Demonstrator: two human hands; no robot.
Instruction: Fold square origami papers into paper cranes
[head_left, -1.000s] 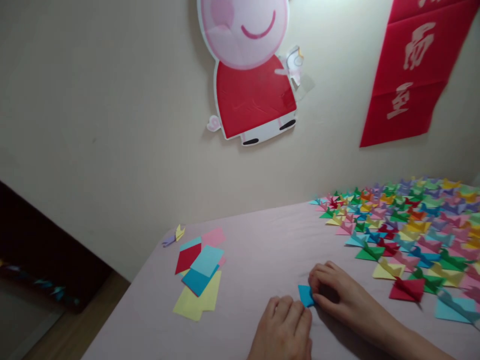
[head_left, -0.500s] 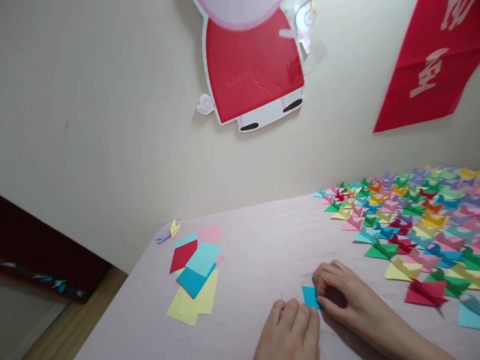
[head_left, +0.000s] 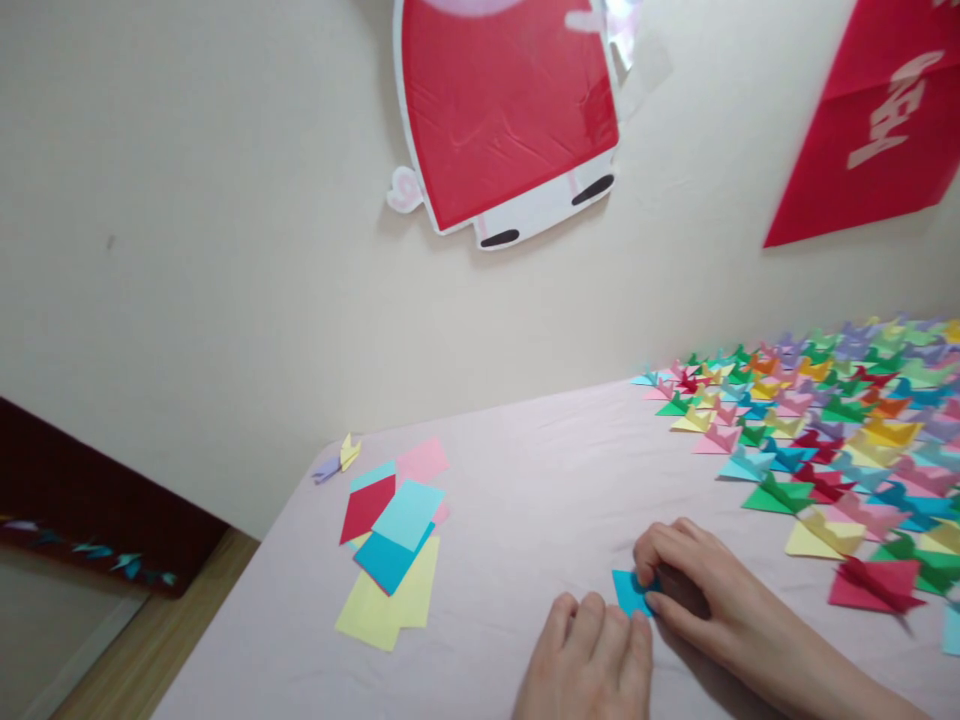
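A small blue piece of paper lies on the sheet-covered surface at the lower middle, partly covered by fingers. My right hand comes in from the lower right, its thumb and fingers closed in a pinch on the paper's right side. My left hand is at the bottom edge, fingers curled and close together. Its outermost fingers reach the paper's near edge. Its thumb is hidden, and I cannot see what lies beneath that hand.
Rows of colourful folded paper birds cover the right side. To the left lies a pile of paper squares, with two small folded pieces behind it. A pale wall rises behind, bearing a red cartoon cutout and red banner.
The view has shifted slightly, so the cutout sits higher and the birds further right. My right hand's fingers now cover the blue paper a little differently. Both hands stay around it.
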